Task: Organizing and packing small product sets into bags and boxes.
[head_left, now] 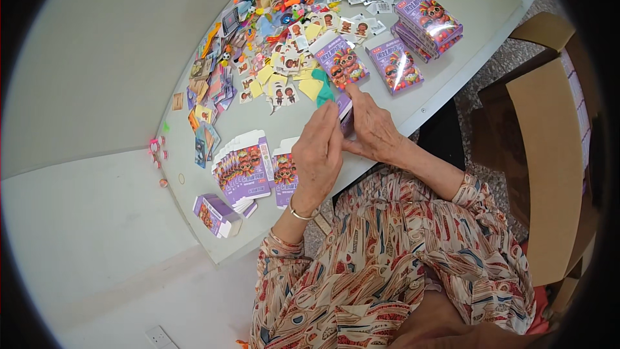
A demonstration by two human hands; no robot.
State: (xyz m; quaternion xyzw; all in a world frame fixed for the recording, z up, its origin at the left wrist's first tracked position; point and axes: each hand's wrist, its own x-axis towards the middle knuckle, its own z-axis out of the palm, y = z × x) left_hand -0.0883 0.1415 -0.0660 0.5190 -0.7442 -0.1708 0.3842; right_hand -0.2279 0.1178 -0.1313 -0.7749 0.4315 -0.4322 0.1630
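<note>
While the left hand (316, 150) and right hand (380, 128) clasp a purple box (344, 105) between them at the table (485, 10)'s near edge, we judge it light, stiffish card, easily crushed; best held by its side edges.

Wide fisheye view from the person's head, taken by the left of two cameras worn side by side, looking steeply down. It is upright and not mirrored, so its left is the person's left. Closest to the lens, the wearer's patterned shirt (387, 252) fills much of the lower part. The forearms reach upward from it, and the hands (318, 150) meet near the centre, a little farther off. Beyond them, the tabletop (484, 19) stretches to the upper edge, slanted. A pale wall (84, 239) spans the left; an open carton (546, 148) stands at right. Straight edges bow toward the dark, rounded rim.
</note>
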